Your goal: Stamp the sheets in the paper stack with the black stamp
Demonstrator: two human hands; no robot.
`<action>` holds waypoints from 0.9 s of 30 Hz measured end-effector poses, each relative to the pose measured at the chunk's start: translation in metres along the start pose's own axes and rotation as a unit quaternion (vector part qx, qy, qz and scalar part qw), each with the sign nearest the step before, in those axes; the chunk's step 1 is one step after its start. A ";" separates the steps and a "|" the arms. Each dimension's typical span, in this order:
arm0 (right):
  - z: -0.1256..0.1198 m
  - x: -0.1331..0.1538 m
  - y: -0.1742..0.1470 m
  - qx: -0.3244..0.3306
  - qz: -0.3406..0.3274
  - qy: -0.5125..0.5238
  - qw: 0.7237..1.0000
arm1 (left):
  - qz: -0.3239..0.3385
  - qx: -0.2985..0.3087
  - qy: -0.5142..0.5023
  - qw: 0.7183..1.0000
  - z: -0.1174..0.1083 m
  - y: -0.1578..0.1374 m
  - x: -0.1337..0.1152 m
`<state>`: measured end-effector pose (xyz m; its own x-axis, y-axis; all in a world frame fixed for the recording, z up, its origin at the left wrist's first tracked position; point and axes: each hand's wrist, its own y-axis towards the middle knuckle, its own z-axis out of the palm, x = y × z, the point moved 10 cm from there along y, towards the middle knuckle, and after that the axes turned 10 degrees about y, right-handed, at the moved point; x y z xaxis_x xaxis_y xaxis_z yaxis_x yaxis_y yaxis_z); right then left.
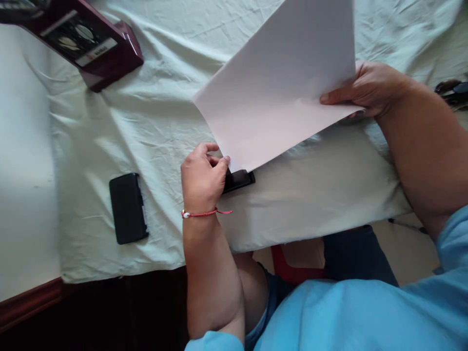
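A large white sheet of paper (285, 87) is held up at a slant over the cloth-covered table. My right hand (373, 90) grips its right edge, thumb on top and fingers underneath. At the paper's lower left corner, my left hand (204, 173) is closed, with thumb and fingertips pinching the edge. A small black device (239, 180), which looks like a stapler, lies under that corner beside my left fingers. My left hand hides part of it, so I cannot tell whether the paper sits inside its jaws.
On the left of the light green tablecloth (157, 122) lies a black phone (127, 208). A dark red box-like stand (95, 44) with a printed panel is at the upper left. Dark objects (453, 92) sit at the right edge. The table's front edge runs below my hands.
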<state>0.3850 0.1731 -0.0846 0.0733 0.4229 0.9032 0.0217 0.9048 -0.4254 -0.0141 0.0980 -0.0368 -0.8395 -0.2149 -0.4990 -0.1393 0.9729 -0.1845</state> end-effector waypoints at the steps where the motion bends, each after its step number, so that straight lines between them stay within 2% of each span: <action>1: 0.000 0.001 -0.001 -0.008 0.004 -0.005 1.000 | 0.002 0.001 0.005 1.000 0.000 0.000 0.000; 3: 0.000 0.001 -0.005 -0.028 0.020 -0.029 0.999 | 0.009 0.005 0.010 1.000 0.001 0.000 0.000; 7: -0.001 0.004 -0.007 -0.037 0.010 -0.042 0.998 | 0.012 0.005 -0.010 1.000 -0.003 -0.003 0.005; 11: -0.009 -0.003 0.005 -0.017 0.010 -0.044 0.999 | 0.026 -0.002 -0.095 0.995 -0.014 -0.015 0.006; 13: -0.012 -0.005 0.011 -0.001 0.006 -0.042 0.999 | 0.047 0.040 -0.134 0.989 -0.010 -0.023 0.000; 16: -0.014 -0.004 0.012 0.004 0.003 -0.057 0.998 | 0.073 0.098 -0.124 0.985 -0.005 -0.034 -0.009; 21: -0.005 0.000 0.002 0.018 -0.006 -0.048 0.999 | 0.104 0.136 -0.085 0.982 -0.003 -0.039 -0.014; 23: -0.004 0.001 -0.001 0.008 0.000 -0.049 0.999 | 0.108 0.136 -0.081 0.981 -0.002 -0.038 -0.014; 27: -0.004 0.004 -0.005 -0.007 0.004 -0.055 0.998 | 0.072 0.105 -0.111 0.986 -0.003 -0.033 -0.007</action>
<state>0.3888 0.1699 -0.0790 -0.0361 0.4336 0.9004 0.0364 0.9009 -0.4324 -0.0054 0.0675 -0.0244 -0.7038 -0.1121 -0.7015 0.1045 0.9604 -0.2583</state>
